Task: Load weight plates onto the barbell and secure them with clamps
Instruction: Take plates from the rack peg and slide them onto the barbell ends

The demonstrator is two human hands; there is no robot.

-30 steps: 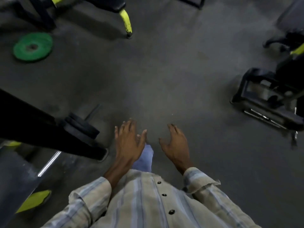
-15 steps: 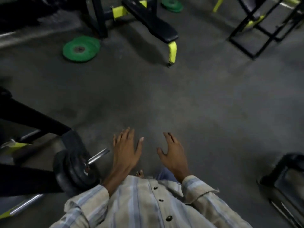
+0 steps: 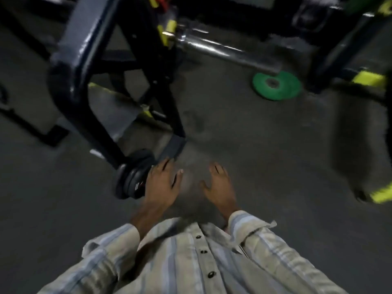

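Observation:
A chrome barbell sleeve [image 3: 224, 50] juts out bare from the black rack at the top, pointing right and toward me. Green weight plates [image 3: 275, 85] lie flat on the floor just beyond its tip. A stack of small black plates [image 3: 131, 180] sits on a low peg of the rack. My left hand [image 3: 162, 184] hovers open right beside that stack, fingers spread, holding nothing. My right hand [image 3: 219, 185] hangs open over bare floor, a hand's width to the right. A red clamp-like shape [image 3: 162, 1] shows blurred at the top edge.
The black rack frame [image 3: 84, 60] with yellow fittings fills the upper left. Another black frame with yellow parts [image 3: 369, 79] stands at the right, with a yellow foot [image 3: 381, 193] lower down. Grey floor [image 3: 265, 155] lies open between them.
The view has swung left and up: the rack and barbell sleeve have come into sight, and the green plates have shifted to the right. Both hands stay open and empty.

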